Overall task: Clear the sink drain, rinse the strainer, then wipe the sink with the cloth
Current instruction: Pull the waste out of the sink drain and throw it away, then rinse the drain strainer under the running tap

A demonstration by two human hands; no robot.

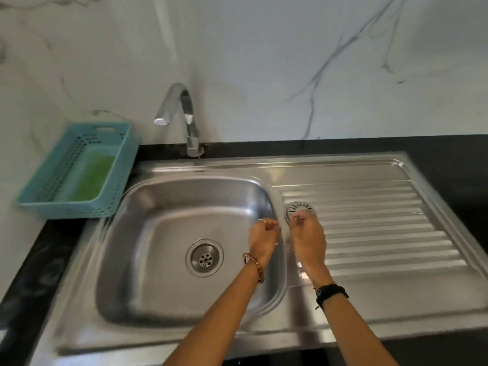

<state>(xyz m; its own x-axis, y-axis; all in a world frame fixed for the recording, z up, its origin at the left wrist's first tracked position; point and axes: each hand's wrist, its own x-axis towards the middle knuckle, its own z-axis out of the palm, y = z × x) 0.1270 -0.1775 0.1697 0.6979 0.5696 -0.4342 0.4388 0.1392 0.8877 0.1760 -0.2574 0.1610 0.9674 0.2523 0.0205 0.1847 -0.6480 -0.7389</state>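
The steel sink basin (158,207) has an uncovered drain (204,258) in its floor. The round slotted strainer (299,207) rests on the ribbed drainboard (383,233), just right of the basin. My right hand (307,237) is over the strainer's near edge, its fingertips pinched at the strainer's middle. My left hand (264,237) hovers over the basin's right rim with fingers curled and nothing visible in it. A green cloth (92,178) lies in the teal basket (66,207) at the left.
A chrome faucet (182,117) stands behind the basin, spout turned left, with no water running. Black countertop (39,273) borders the sink on the left and back. A marble-patterned wall (264,62) rises behind.
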